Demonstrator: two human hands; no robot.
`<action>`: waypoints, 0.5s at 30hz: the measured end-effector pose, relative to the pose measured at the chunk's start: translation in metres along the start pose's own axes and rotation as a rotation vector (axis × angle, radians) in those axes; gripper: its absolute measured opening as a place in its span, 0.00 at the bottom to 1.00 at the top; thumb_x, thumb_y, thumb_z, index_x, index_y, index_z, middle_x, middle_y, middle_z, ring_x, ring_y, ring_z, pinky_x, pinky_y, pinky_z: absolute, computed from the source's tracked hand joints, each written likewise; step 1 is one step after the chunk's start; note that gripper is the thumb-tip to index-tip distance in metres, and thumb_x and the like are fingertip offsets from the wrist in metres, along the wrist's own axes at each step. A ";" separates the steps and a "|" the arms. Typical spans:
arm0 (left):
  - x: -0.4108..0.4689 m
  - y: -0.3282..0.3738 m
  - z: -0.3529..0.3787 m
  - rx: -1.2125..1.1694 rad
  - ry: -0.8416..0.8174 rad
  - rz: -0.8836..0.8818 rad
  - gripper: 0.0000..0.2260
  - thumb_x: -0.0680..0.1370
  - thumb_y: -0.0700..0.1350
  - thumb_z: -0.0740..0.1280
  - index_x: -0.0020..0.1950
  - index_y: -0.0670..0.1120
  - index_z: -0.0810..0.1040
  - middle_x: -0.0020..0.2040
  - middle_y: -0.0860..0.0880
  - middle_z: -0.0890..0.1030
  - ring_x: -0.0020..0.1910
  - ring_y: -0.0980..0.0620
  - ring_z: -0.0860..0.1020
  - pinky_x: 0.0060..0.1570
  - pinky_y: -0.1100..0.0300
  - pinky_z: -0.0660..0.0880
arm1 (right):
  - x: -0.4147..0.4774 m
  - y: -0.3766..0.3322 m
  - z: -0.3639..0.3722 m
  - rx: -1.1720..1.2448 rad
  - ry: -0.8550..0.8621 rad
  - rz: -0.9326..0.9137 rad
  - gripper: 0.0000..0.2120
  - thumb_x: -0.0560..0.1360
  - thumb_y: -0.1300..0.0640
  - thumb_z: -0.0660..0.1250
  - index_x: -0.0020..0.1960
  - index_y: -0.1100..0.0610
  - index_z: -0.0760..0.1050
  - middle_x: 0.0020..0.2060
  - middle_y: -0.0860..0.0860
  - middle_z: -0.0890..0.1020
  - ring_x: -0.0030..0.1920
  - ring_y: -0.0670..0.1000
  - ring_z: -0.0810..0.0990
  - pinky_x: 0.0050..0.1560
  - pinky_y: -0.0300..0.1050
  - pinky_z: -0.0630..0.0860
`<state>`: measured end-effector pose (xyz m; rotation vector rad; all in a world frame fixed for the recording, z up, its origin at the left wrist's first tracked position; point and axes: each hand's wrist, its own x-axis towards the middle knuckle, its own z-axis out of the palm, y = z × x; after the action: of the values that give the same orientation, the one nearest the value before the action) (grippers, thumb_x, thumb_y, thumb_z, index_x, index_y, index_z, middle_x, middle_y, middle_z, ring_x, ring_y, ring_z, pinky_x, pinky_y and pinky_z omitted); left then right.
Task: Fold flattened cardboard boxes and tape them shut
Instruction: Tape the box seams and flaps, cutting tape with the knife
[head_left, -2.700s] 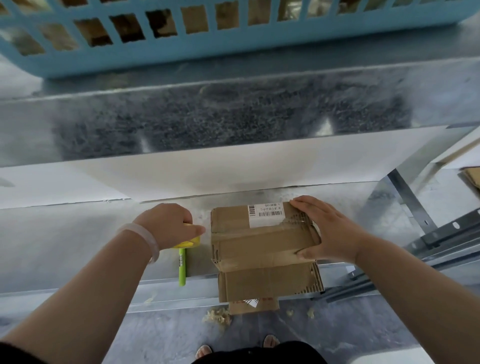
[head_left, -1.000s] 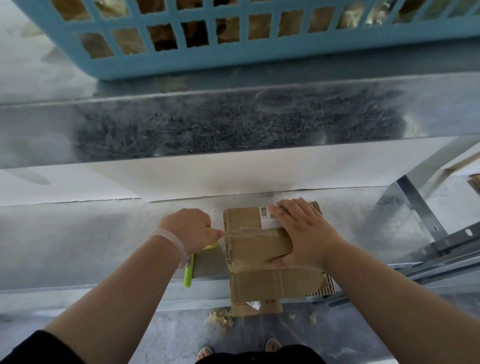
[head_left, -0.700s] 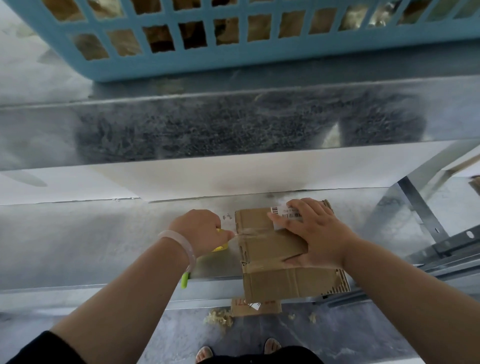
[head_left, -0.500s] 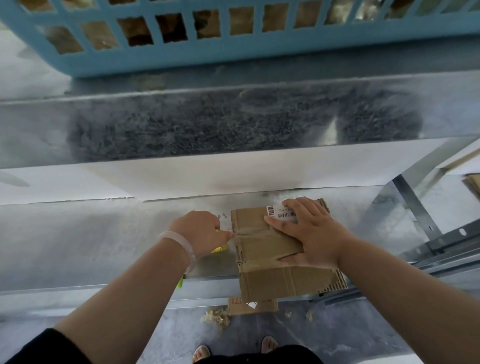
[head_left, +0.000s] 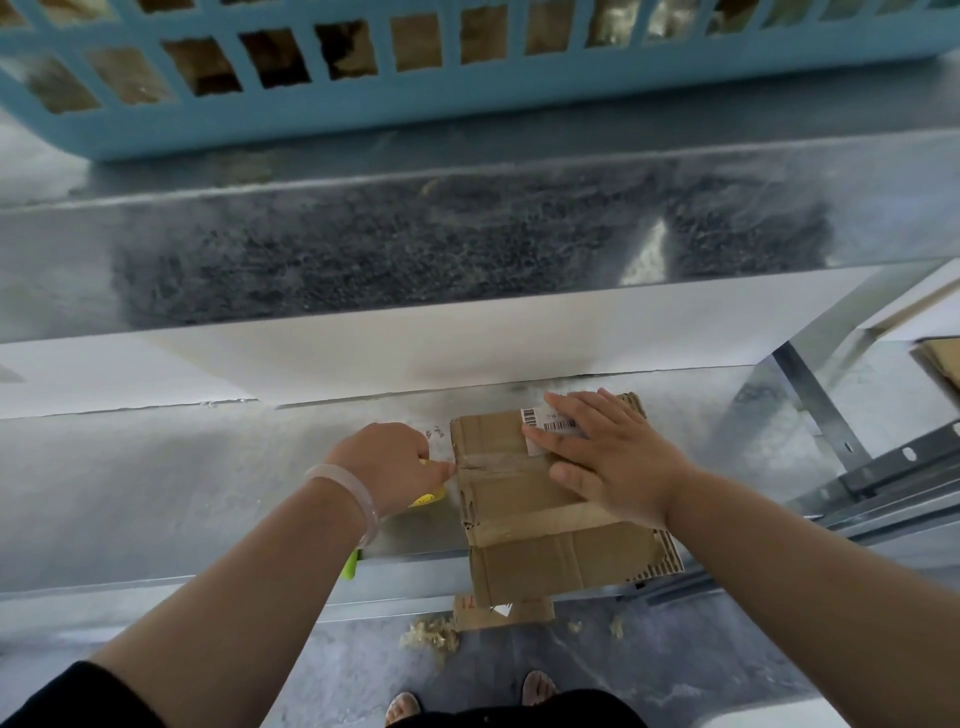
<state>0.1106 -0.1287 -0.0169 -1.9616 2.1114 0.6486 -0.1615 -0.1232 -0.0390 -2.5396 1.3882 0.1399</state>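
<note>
**One seam taped, near flap still loose**

The right hand (head_left: 613, 457) lies flat, fingers straight and spread, pressing down on the far half of the cardboard box (head_left: 519, 519) and partly covering its barcode label (head_left: 537, 422). The left hand (head_left: 387, 465) is curled round a yellow-green tool (head_left: 428, 500). Its foremost fingertip touches the box's left edge, right where a strip of clear tape (head_left: 498, 461) runs across the top. I cannot tell from here whether the tool is a tape cutter or a knife, as the fist hides most of it. A pale bracelet (head_left: 348, 488) sits on that wrist.

The box rests on the metal shelf (head_left: 208, 493), towards its right, with its near part jutting over the shelf's near edge. From where I stand the far seam looks closed and taped, and the work at the left edge looks like finishing or cutting that strip. The near flap still looks loose and untaped, with corrugated edges showing at its right, so this box seems about halfway done.

A cardboard scrap (head_left: 519, 613) lies on the floor (head_left: 675, 665) below. A blue basket (head_left: 467, 104) stands on the ledge beyond.
</note>
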 end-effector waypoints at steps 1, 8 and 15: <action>0.000 0.000 0.000 -0.005 0.001 -0.004 0.17 0.77 0.63 0.60 0.44 0.51 0.79 0.41 0.55 0.75 0.47 0.51 0.74 0.45 0.58 0.69 | 0.002 0.000 -0.002 0.088 0.049 0.055 0.27 0.78 0.33 0.40 0.76 0.34 0.53 0.79 0.44 0.53 0.78 0.48 0.47 0.73 0.43 0.36; 0.000 0.001 0.001 0.002 0.006 0.008 0.18 0.77 0.62 0.59 0.43 0.50 0.78 0.40 0.54 0.74 0.46 0.51 0.74 0.44 0.58 0.68 | 0.015 -0.004 -0.004 0.231 0.155 0.197 0.23 0.79 0.42 0.61 0.73 0.35 0.64 0.70 0.39 0.68 0.72 0.46 0.60 0.74 0.45 0.50; 0.000 0.000 0.001 -0.006 0.017 0.007 0.18 0.77 0.63 0.59 0.42 0.51 0.77 0.38 0.56 0.74 0.44 0.52 0.74 0.43 0.58 0.68 | 0.018 -0.005 -0.003 0.203 0.152 0.231 0.26 0.77 0.39 0.62 0.74 0.36 0.62 0.68 0.39 0.70 0.70 0.47 0.63 0.72 0.44 0.51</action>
<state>0.1104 -0.1284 -0.0181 -1.9705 2.1303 0.6423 -0.1476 -0.1361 -0.0389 -2.2605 1.6588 -0.1498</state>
